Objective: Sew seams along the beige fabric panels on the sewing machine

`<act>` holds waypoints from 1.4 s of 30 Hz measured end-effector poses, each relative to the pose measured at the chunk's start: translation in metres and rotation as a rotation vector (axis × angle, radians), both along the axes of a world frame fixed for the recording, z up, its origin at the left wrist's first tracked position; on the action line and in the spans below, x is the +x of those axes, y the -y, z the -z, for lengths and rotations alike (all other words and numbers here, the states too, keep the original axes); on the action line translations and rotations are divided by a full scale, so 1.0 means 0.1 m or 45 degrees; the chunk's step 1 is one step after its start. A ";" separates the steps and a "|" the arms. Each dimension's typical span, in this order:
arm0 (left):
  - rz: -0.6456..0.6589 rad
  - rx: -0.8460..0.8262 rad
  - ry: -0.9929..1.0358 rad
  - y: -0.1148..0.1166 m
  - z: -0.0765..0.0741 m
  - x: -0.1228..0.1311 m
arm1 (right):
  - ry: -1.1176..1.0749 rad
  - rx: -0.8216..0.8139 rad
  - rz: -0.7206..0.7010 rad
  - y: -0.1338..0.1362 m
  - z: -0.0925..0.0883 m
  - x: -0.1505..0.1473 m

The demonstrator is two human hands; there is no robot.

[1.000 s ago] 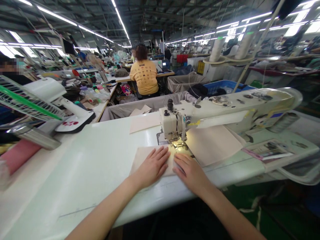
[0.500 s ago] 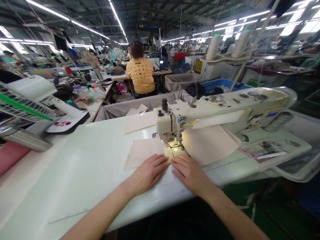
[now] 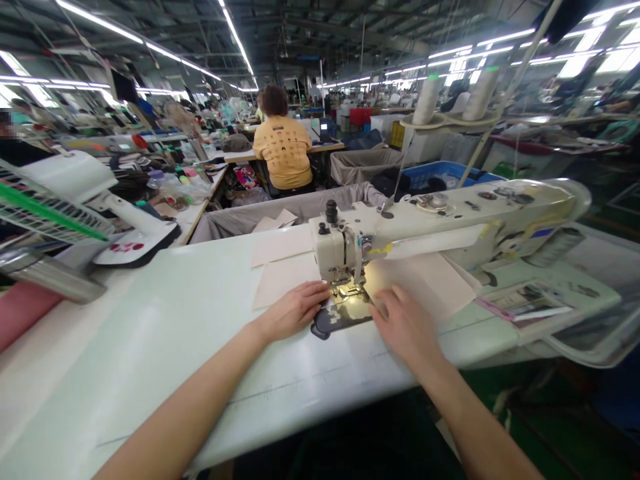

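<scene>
A white sewing machine stands on the pale table, its lamp lighting the needle plate. My left hand lies flat with fingers stretched over the near edge of a beige fabric piece, fingertips close to the presser foot. On the other side of the plate is my right hand, palm down, fingers bent and a little blurred. It rests at the near left edge of larger beige fabric pieces under the machine arm, thumb apart from the fingers. Another beige piece lies behind the left one.
A fan and a steel flask stand at the left. To the right is a tray of small tools. Cloth-lined bins and a seated person in yellow are beyond the table. Thread cones stand above.
The left fabric piece has moved away from me, deeper past the needle, with my left hand following. My right hand has shifted right, off the plate, uncovering its dark front part.
</scene>
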State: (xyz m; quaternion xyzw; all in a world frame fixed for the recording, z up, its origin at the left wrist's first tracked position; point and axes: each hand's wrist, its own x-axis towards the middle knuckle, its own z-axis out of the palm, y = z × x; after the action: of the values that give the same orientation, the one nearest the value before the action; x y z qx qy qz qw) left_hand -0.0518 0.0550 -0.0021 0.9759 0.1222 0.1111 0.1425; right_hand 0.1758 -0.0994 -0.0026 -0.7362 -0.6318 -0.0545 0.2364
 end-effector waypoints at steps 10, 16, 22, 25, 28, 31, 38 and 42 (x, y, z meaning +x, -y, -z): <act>-0.044 0.061 0.027 0.01 0.06 0.00 | -0.289 -0.207 0.160 -0.02 -0.03 0.20; -0.063 0.070 0.042 -0.02 0.04 0.00 | -1.127 -0.123 0.077 0.02 -0.17 0.49; -0.291 0.175 -0.016 -0.08 0.00 0.05 | -0.436 0.191 0.128 0.39 -0.42 0.23; -0.555 0.259 0.014 0.24 -0.01 0.04 | -0.441 0.018 -0.142 0.61 -0.36 -0.10; -0.347 0.257 0.088 0.71 0.01 -0.03 | -0.602 -0.148 -0.328 0.71 -0.14 -0.49; 0.113 0.192 0.128 1.03 0.00 -0.18 | -0.851 -0.283 -0.445 0.71 0.03 -0.79; 0.179 0.178 -0.020 0.99 -0.07 -0.75 | -0.530 -0.194 -1.053 0.79 -0.01 -0.41; 0.140 0.135 -0.111 1.03 -0.14 -0.98 | -0.068 -0.140 -1.153 0.87 0.13 -0.15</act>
State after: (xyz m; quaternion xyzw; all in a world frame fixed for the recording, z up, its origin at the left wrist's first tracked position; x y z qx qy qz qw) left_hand -0.1494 -0.0483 0.0114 0.9912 0.0685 0.0669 0.0912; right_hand 0.1608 -0.1867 -0.0159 -0.3985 -0.8856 0.1071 0.2131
